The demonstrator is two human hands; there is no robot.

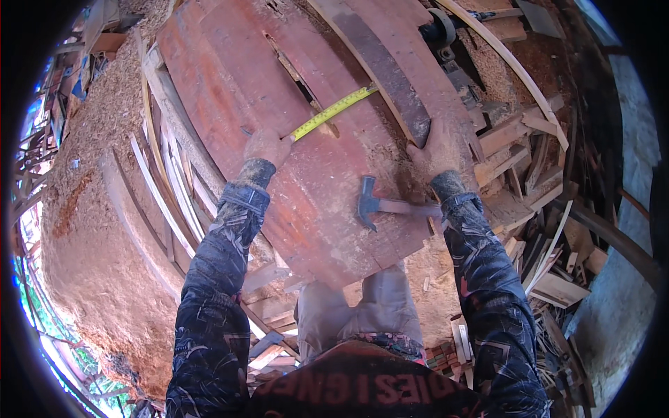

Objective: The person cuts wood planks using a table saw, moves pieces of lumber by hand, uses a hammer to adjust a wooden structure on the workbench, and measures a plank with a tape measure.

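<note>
My left hand [268, 148] is closed around a tape measure, its case hidden in the palm. The yellow tape [333, 113] runs out from it across a worn reddish wooden tabletop [306, 202] and reaches the edge of a long board. That narrow, dusty board [380, 59] lies lengthwise on the table. My right hand [433, 152] grips its near end, thumb at the left edge and fingers over the right part. Between me and both hands, a claw hammer [367, 203] rests on the tabletop, its handle pointing right beneath my right forearm.
A splintered slot [296, 76] cuts through the tabletop under the tape. Long wood strips [174, 177] lean along its left side, near a sawdust heap [104, 230]. Machine parts [439, 31] and a timber frame [516, 139] stand on the right. Offcuts [557, 289] are piled lower right.
</note>
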